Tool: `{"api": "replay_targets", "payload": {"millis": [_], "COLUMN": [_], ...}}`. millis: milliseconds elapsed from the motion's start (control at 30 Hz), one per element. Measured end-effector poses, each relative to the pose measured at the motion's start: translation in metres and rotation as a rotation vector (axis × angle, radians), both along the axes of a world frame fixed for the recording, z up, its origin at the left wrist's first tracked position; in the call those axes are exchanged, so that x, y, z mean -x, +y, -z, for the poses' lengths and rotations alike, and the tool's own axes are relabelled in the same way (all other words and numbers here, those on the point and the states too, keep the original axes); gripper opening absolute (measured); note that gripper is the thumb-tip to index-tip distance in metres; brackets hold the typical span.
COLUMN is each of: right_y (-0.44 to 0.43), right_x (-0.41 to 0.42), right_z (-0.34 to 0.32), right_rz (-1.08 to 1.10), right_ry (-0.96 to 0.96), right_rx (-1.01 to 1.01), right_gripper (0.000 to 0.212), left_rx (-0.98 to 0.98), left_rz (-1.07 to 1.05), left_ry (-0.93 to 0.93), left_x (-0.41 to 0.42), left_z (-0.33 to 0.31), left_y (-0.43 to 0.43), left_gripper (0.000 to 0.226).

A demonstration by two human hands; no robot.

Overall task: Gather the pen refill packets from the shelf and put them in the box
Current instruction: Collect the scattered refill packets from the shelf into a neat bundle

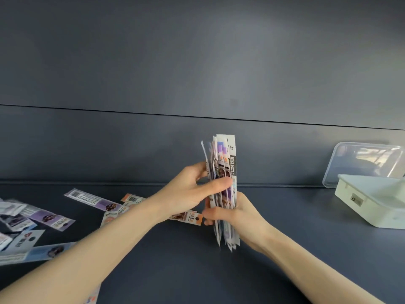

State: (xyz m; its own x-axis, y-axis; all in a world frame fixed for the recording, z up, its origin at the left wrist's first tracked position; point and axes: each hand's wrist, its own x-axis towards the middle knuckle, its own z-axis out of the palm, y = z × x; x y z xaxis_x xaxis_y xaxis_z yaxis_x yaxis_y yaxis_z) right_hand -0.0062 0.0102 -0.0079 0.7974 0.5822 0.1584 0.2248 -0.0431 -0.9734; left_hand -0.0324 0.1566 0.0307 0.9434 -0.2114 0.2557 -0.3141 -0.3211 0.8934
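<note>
Dark matte shelf (285, 249); pale rectangular box (372, 207) at right, contents unseen. Both hands, left (192, 194) and right (238, 216), clasp upright bundle of glossy packets (223, 154).

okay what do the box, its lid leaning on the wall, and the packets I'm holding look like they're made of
Box: opaque pale plastic, matte, with moulded edges.
Lid: clear plastic, glossy; the wall shows through and it carries reflections.
Bundle of packets, held upright by both hands: thin printed plastic film, probably, since the edges look flimsy and slightly shiny.
</note>
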Motion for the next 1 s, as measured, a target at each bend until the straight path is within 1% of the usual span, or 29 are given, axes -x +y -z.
{"api": "replay_targets", "payload": {"millis": [33, 100, 133, 200, 267, 300, 333, 433, 500, 533, 600, 667, 733, 800, 867, 900, 933, 1000], "right_y": [-0.001, -0.002, -0.002, -0.001, 0.002, 0.004, 0.006, 0.015, 0.017, 0.018, 0.016, 0.013, 0.009, 0.006, 0.007, 0.008, 0.009, 0.012], "right_x": [0.0, 0.0, 0.0, -0.002, -0.003, -0.003, -0.003, -0.003, -0.002, -0.002, 0.001, 0.001, 0.001, 0.001, 0.003, 0.005, 0.005, 0.006], "right_z": [-0.001, -0.004, -0.005, -0.006, -0.006, -0.007, -0.008, -0.01, -0.007, -0.005, -0.001, 0.0, -0.004, -0.008, -0.01, -0.01, -0.008, -0.005], "right_rz": [0.019, 0.056, 0.07, 0.095, 0.093, 0.086, 0.081, 0.093, 0.092, 0.098, 0.13, 0.187, 0.249, 0.259, 0.217, 0.193, 0.172, 0.13], "right_ry": [0.001, -0.015, -0.022, -0.015, -0.016, -0.018, -0.017, -0.015, -0.045, -0.058, -0.073, -0.095, -0.132, -0.138, -0.12, -0.107, -0.099, -0.083], "right_rx": [0.006, 0.032, 0.04, 0.042, 0.047, 0.044, 0.029, -0.018, 0.004, 0.015, 0.01, -0.064, -0.137, -0.165, -0.145, -0.122, -0.096, -0.064], "right_gripper": [0.008, 0.014, 0.017, 0.025, 0.028, 0.025, 0.022, 0.019, 0.021, 0.022, 0.024, 0.02, 0.018, 0.018, 0.022, 0.025, 0.026, 0.021], "left_rx": [-0.04, -0.156, -0.257, -0.558, -0.825, -0.886, -0.897, -0.816, -0.8, -0.8, -0.786, -0.719, -0.538, -0.247, 0.055, 0.163, 0.231, 0.305], "left_rz": [0.018, -0.025, -0.071, -0.14, -0.146, -0.142, -0.143, -0.181, -0.188, -0.184, -0.172, -0.201, -0.282, -0.366, -0.385, -0.363, -0.332, -0.277], "left_ry": [-0.006, -0.007, 0.01, 0.078, 0.141, 0.157, 0.167, 0.143, 0.113, 0.096, 0.059, 0.007, -0.079, -0.135, -0.122, -0.104, -0.09, -0.065], "left_x": [0.0, -0.001, -0.002, -0.002, -0.001, -0.001, -0.001, -0.002, -0.004, -0.005, -0.006, -0.005, -0.005, -0.001, 0.006, 0.009, 0.012, 0.016], "left_z": [-0.002, 0.0, 0.002, 0.011, 0.022, 0.027, 0.03, 0.034, 0.034, 0.035, 0.034, 0.032, 0.029, 0.022, 0.012, 0.009, 0.007, 0.006], "left_y": [0.007, 0.029, 0.043, 0.067, 0.083, 0.086, 0.087, 0.086, 0.084, 0.083, 0.079, 0.076, 0.073, 0.067, 0.058, 0.054, 0.051, 0.045], "left_gripper": [0.034, 0.047, 0.052, 0.056, 0.059, 0.061, 0.062, 0.057, 0.051, 0.045, 0.024, 0.008, 0.004, 0.002, 0.003, 0.006, 0.01, 0.014]}}
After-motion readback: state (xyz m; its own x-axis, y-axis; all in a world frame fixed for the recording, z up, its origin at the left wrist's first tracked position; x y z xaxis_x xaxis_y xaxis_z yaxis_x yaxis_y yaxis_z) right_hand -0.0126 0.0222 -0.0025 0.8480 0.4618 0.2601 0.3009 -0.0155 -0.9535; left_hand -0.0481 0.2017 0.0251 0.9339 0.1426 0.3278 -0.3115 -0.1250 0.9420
